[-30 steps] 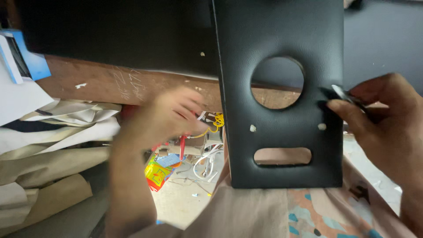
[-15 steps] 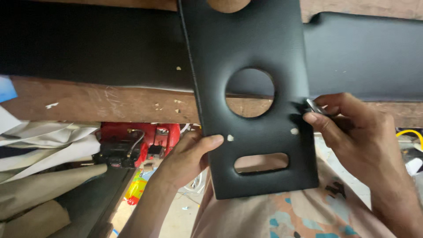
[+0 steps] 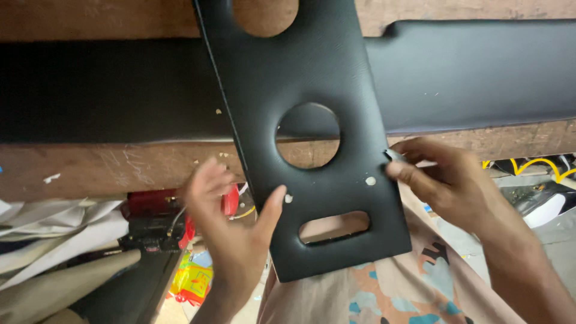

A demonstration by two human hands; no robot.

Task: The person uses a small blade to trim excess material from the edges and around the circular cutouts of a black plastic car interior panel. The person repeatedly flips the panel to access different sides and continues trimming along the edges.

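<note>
Pinched between thumb and fingers of the right hand is a small metal tool, its tip set against the right edge of the black panel; that grip is narrow and closed on the tool, though most of it is hidden by the fingers. Left hand is spread wide and holds nothing: its thumb presses the panel's face near a pale dot, while the other fingers stand off the left edge. Leather-covered, the panel leans tilted across the wooden worktop, its lower end over the person's patterned lap. It has a round hole in the middle, a slot below, and a second pale dot near the tool. Another long black padded piece lies across the worktop behind it. Below the worktop sit a red and black device, pale fabric and a bright wrapper. Judging by the hands, the work is at the panel's right edge, perhaps trimming or tucking the covering. A next move would call for a steadier left-hand hold before the tool bears harder.
</note>
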